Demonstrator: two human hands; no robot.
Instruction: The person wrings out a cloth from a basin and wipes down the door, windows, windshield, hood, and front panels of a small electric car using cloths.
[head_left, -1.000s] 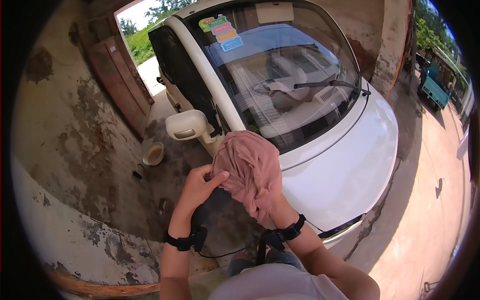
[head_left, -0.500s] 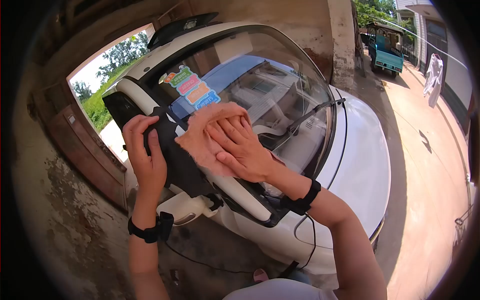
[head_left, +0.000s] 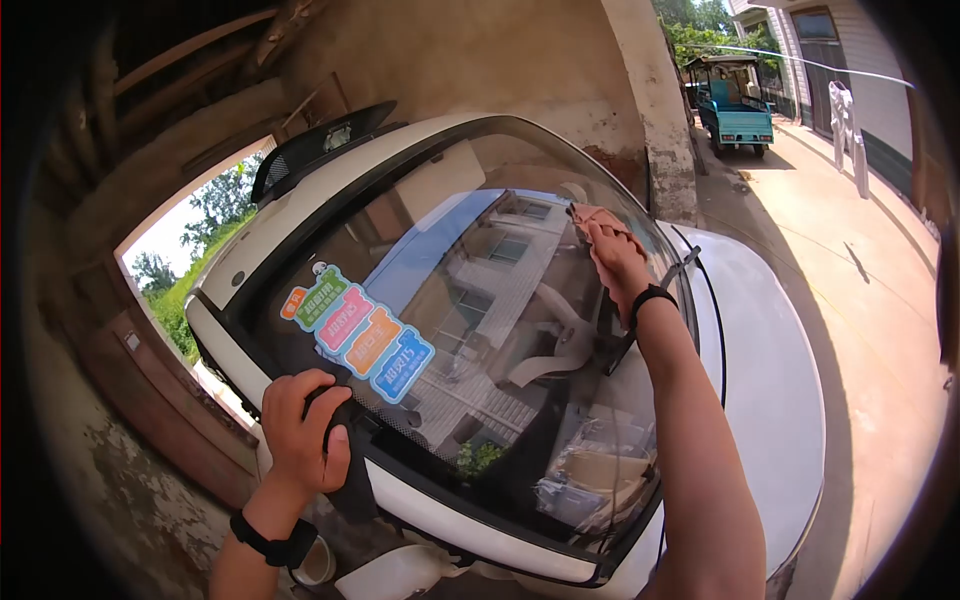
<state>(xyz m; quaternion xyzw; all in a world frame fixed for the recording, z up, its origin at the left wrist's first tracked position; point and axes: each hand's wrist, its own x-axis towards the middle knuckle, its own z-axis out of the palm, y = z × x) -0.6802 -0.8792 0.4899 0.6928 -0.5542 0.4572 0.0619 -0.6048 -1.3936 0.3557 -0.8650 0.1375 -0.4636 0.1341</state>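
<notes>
nearest: my left hand [head_left: 308, 432], fingers curled over dark, soft-looking black cover [head_left: 352, 492] at the near windshield edge; cannot tell whether it grips or only rests. black band [head_left: 275, 545] on that wrist. below, a rounded white side mirror [head_left: 395, 576] and a round, pale container [head_left: 316, 562] just beside it. smooth white pillar [head_left: 470, 525], long and narrow.

windshield [head_left: 490, 270]: curved, glossy glass, reflecting a building and blue sky. stickers [head_left: 362, 332] in green, pink, orange and blue, scallop-edged, near my left hand.

farther across the glass: my right hand [head_left: 622, 262], fingers bent around a pinkish-brown cloth [head_left: 598, 215], matte and crumpled, held at the far side of the windshield. slim black wiper [head_left: 683, 264] near that wrist. hood [head_left: 770, 370] smooth, white, rounded.

beyond: rough plastered wall [head_left: 470, 60]; teal three-wheeled cart [head_left: 740, 118]; pale garment [head_left: 843, 115] hanging limp.

compared with half a second ago: the cloth, then spread under my right palm by the near pillar, is now bunched and across the glass, my right arm stretched out. left hand, then upright beside the cover, now bends over it.
</notes>
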